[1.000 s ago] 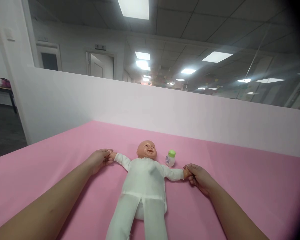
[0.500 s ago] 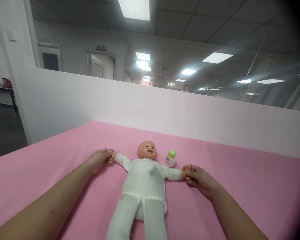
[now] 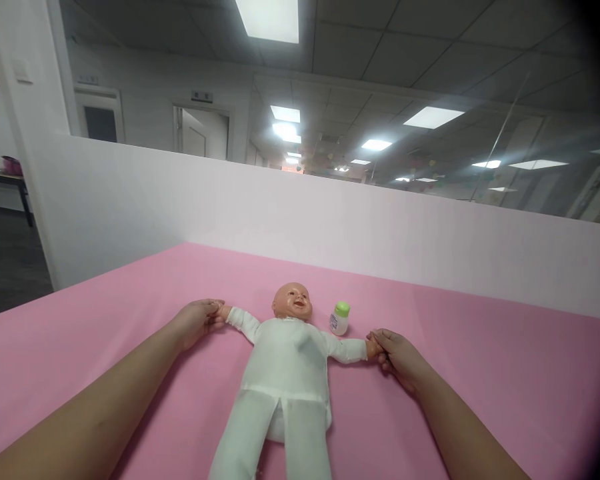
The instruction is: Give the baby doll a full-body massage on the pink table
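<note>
A baby doll (image 3: 286, 360) with a white cloth body lies on its back on the pink surface (image 3: 130, 293), arms spread to both sides. My left hand (image 3: 200, 321) is closed around the doll's hand at the left of the view. On the other side, my right hand (image 3: 397, 355) pinches the doll's other hand between thumb and fingers. A small clear bottle with a green cap (image 3: 340, 319) stands beside the doll's head, above its outstretched arm on the right.
Behind the pink surface runs a low white wall (image 3: 300, 213), with glass above it. At the far left, a dark table (image 3: 5, 177) carries a pink item (image 3: 12, 165). A doorway (image 3: 203, 133) shows in the back.
The doll's arm on the right looks slightly straighter, and my right hand has shifted a little around the doll's hand. My left hand keeps its hold.
</note>
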{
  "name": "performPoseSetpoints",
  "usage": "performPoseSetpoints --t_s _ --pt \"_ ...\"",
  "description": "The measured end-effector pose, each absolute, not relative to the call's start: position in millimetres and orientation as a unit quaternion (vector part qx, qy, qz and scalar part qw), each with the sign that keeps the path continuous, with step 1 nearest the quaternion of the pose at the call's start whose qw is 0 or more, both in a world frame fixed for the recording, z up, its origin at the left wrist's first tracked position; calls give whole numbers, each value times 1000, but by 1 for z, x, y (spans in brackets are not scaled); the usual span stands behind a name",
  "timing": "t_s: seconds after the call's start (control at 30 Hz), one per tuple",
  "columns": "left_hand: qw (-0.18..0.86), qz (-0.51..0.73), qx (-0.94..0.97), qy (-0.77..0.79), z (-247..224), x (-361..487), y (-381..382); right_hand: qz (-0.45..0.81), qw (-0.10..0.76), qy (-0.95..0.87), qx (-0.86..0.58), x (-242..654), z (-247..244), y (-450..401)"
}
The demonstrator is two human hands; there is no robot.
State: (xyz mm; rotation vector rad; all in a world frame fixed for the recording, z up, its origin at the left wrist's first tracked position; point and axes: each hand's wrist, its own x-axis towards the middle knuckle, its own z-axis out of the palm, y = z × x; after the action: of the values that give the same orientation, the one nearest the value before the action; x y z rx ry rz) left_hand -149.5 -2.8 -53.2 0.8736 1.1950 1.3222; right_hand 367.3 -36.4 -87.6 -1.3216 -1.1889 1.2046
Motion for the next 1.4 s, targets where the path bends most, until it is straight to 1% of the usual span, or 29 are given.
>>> performPoseSetpoints --t_s 0.1,0.2,0.37,0.43,0.5,0.6,0.67,0.73,0.83,0.93,1.03,1.1,1.17,1.27,1.33,1.4 --pt "551 559 366 500 -56 -152 1 512 480 -470 -535 366 -83 -40" --pt "568 556 375 477 -53 -151 -1 559 491 -449 -495 365 -75 -46" --pt "606 507 432 435 -45 -141 -12 613 529 -411 -418 358 -63 -52" --pt "617 472 461 429 -44 -134 -17 622 513 -427 -410 351 -61 -55" --pt "618 439 491 429 -44 -127 -20 626 468 -461 -420 342 -62 -57" --pt "589 417 522 454 -44 -116 -23 606 411 -514 -446 332 -67 -59" --pt "575 422 519 471 -44 -112 -23 590 405 -531 -454 329 -70 -57" --pt "571 434 502 483 -44 -109 -22 575 417 -527 -467 329 -71 -55" --pt "562 452 472 506 -43 -107 -19 516 460 -504 -518 329 -67 -52" --pt "524 470 493 511 -41 -103 -20 390 495 -518 -579 324 -57 -55" --pt "435 465 601 484 -33 -92 -32 265 498 -569 -599 306 -47 -65" --pt "361 445 672 469 -25 -80 -45 208 489 -624 -572 290 -42 -75" --pt "307 404 732 454 -17 -68 -59 143 457 -714 -510 273 -41 -86" --pt "258 324 797 439 -11 -54 -72 52 363 -834 -411 251 -46 -99" --pt "228 278 822 441 -11 -48 -76 19 312 -866 -389 241 -51 -104" --pt "197 245 840 443 -14 -45 -77 -3 289 -875 -389 236 -57 -104"
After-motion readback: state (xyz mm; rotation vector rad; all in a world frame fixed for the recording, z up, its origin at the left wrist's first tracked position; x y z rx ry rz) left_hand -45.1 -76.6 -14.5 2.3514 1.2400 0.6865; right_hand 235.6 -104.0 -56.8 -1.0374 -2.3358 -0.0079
